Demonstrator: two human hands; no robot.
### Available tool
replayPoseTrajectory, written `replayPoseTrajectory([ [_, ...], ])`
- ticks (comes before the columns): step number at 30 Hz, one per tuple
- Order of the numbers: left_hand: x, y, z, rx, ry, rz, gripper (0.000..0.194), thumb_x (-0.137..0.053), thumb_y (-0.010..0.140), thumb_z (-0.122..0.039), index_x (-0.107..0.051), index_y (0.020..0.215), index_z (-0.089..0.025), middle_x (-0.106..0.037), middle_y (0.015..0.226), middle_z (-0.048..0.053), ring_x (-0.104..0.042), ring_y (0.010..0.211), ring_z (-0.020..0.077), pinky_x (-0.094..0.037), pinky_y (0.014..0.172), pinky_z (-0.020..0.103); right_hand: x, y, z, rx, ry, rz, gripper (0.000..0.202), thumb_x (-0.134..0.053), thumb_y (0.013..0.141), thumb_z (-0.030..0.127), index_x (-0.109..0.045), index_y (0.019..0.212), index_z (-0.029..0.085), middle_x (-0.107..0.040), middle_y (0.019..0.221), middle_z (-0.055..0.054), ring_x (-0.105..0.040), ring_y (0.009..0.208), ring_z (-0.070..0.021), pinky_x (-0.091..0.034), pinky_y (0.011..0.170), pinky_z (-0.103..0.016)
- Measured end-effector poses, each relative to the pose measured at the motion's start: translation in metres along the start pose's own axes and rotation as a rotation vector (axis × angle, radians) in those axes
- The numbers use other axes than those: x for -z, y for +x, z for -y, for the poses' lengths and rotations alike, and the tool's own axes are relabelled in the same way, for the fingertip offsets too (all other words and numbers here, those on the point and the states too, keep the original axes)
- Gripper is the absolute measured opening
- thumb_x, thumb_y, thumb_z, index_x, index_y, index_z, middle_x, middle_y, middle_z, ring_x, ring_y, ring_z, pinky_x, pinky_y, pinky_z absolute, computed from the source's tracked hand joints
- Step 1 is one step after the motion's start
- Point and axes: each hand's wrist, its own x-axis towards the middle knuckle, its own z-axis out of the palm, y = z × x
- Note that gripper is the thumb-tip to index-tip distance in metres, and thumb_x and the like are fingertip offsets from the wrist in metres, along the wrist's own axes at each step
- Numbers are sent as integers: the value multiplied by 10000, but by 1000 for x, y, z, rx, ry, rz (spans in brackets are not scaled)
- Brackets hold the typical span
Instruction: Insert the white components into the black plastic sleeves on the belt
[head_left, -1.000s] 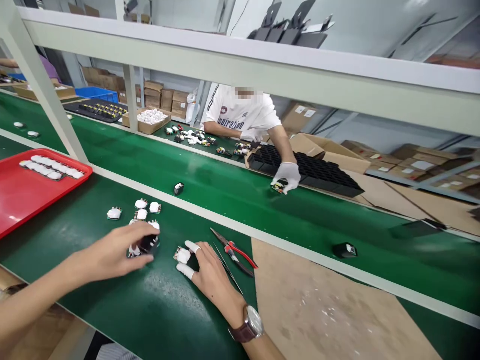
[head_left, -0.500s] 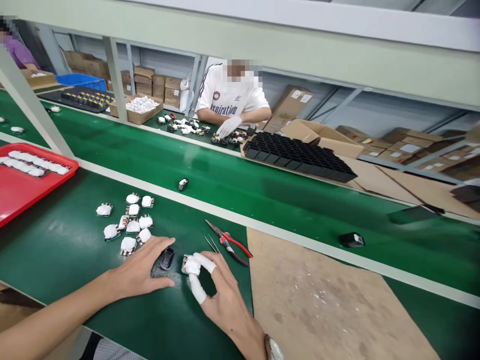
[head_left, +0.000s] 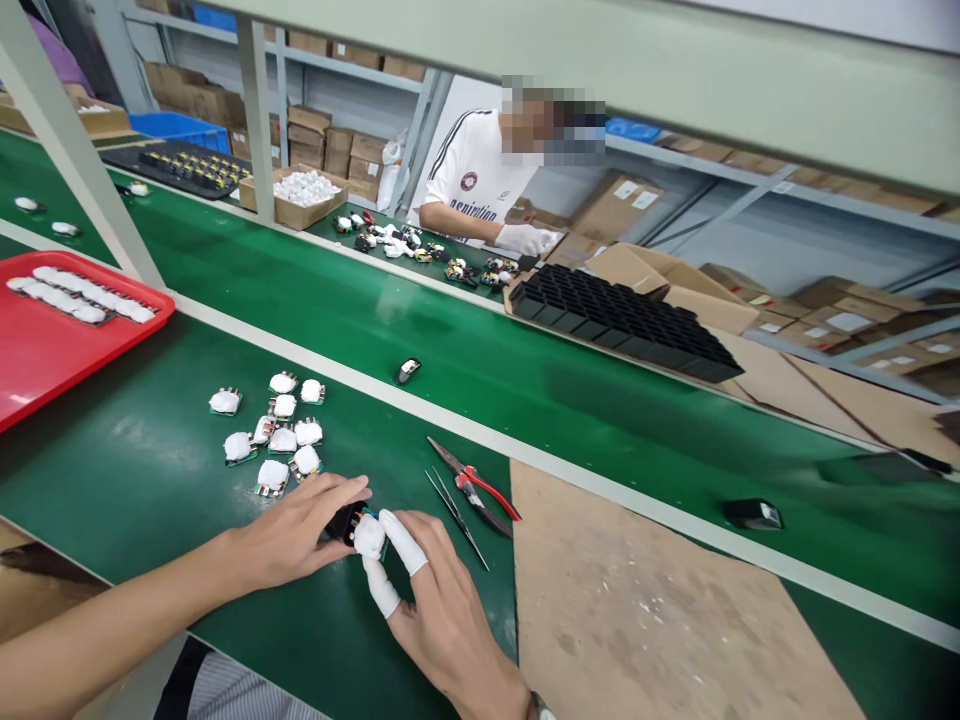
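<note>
On the green bench (head_left: 150, 450) before us, our left hand (head_left: 304, 530) grips a black plastic housing (head_left: 343, 523) while our right hand (head_left: 446, 605), white cots (head_left: 403, 543) on thumb and forefinger, pinches a white-topped circuit board (head_left: 369, 537) at its open end. We judge this board barely inserted, if at all; a cluster of similar boards (head_left: 283, 440) lies loose without housings, while one belt-top housing (head_left: 407, 371) shows white inside. Our board sits between both hands, touching the right-hand cots.
</note>
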Motion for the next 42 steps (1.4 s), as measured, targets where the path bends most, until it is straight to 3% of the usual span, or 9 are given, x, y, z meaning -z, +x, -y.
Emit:
replayPoseTrajectory([
  [6, 2, -1, -1, -31, 1, 17, 784, -595, 1057, -201, -122, 1680, -260, -606, 1428, 174, -571, 1287, 307, -535, 1059, 508, 2, 6, 5, 34, -83, 57, 542, -514, 987, 78, -407, 1518, 105, -653, 1256, -204, -609, 1140, -328, -635, 825, -452],
  [19, 1, -1, -2, -41, 11, 10, 771, -587, 1063, -229, -124, 1678, -271, -605, 1384, 181, -607, 1254, 319, -569, 1026, 504, 13, 19, 13, 75, -188, 111, 511, -405, 919, 26, -495, 1415, 108, -664, 1230, -205, -635, 1057, -335, -645, 745, -457],
  [25, 0, 1, -2, -44, 3, 5, 798, -597, 1063, -242, -99, 1684, -287, -620, 1390, 161, -607, 1270, 310, -558, 1049, 503, 18, 18, 11, 24, -137, 112, 545, -434, 974, 79, -421, 1514, 155, -659, 1250, -187, -646, 1081, -328, -647, 774, -462],
  [42, 1, 3, -2, -38, 6, 26, 823, -617, 1054, -256, -90, 1684, -293, -632, 1383, 157, -608, 1255, 310, -560, 1035, 504, 13, 14, 4, -31, -38, 139, 475, -481, 1001, 117, -459, 1472, 168, -647, 1284, -171, -620, 1138, -311, -641, 856, -463],
])
